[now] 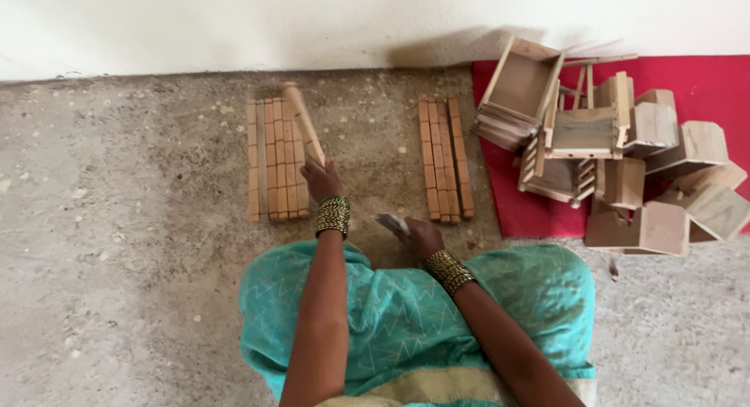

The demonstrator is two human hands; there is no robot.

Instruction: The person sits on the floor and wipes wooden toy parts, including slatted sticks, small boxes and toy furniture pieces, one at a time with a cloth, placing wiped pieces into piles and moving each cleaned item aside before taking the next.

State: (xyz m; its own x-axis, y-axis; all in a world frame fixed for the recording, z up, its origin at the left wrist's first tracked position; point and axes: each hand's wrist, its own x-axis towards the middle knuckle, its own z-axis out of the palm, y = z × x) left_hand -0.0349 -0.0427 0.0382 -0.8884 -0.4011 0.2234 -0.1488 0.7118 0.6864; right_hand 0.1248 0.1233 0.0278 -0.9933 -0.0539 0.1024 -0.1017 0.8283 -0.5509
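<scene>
My left hand (pixel 320 179) grips a wooden strip (pixel 302 123) that slants up and away from it, blurred by motion, over a flat row of several wooden strips (pixel 273 161) lying side by side on the floor. My right hand (pixel 418 235) rests low near my knee and holds a small pale folded piece, likely sandpaper (pixel 391 222). To the right of it lies a second, narrower row of wooden strips (pixel 445 158). Both wrists carry beaded bangles.
A red mat (pixel 703 79) at the right holds a heap of unfinished wooden boxes and small slatted frames (pixel 609 149). A white wall (pixel 234 24) runs along the back. The floor (pixel 117 258) is rough speckled concrete. My teal garment fills the lower middle.
</scene>
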